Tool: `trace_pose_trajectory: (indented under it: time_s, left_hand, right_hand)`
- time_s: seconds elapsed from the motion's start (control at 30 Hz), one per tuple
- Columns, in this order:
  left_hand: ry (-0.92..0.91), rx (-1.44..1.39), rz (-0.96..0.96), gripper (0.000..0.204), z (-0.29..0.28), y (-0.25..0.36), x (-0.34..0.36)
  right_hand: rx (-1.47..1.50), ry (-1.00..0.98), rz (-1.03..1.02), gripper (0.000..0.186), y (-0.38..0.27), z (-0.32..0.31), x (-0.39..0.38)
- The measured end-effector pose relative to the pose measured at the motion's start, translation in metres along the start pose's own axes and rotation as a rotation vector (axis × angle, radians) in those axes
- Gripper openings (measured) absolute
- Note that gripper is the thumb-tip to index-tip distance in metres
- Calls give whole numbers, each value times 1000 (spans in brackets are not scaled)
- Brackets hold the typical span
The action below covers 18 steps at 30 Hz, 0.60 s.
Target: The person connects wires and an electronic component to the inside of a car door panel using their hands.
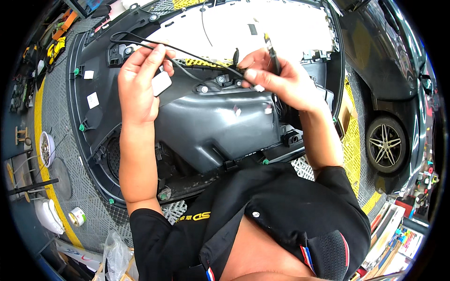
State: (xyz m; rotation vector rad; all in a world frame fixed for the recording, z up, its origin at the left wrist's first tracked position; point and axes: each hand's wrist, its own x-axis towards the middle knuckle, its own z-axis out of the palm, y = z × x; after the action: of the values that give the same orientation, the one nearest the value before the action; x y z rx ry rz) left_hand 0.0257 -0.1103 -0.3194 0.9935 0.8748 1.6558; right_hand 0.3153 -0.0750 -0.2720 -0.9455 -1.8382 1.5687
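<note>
A thin black cable (187,51) runs in a loop between my two hands, above a black car door trim panel (220,124). My left hand (143,70) pinches the cable between thumb and fingers near the loop. Further right, my right hand (279,77) is closed on the cable's other stretch, with a small white connector (259,88) below its thumb. A thicker black harness (272,51) with a yellow bit at its tip stands up by the right fingers. By my left palm shows a white square (161,83); whether I hold it I cannot tell.
White padding (290,23) covers the panel's far part, and green clips (82,127) line its edge. At right stands a dark car with a spoked wheel (385,144). On the left floor are a white bowl of small parts (46,149) and a tin (77,216).
</note>
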Motion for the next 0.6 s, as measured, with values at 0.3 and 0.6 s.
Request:
trace_pose_trajectory:
  time_s: [0.3,0.6]
  left_hand:
    - [123,-113,14,18,-8,-2,6]
    - [22,-407,-172,18,-12,-2,8]
  right_hand:
    - [-57,-358,-246,31,14,16,-2]
    - [-1168,-94,-633,32,11,49,5]
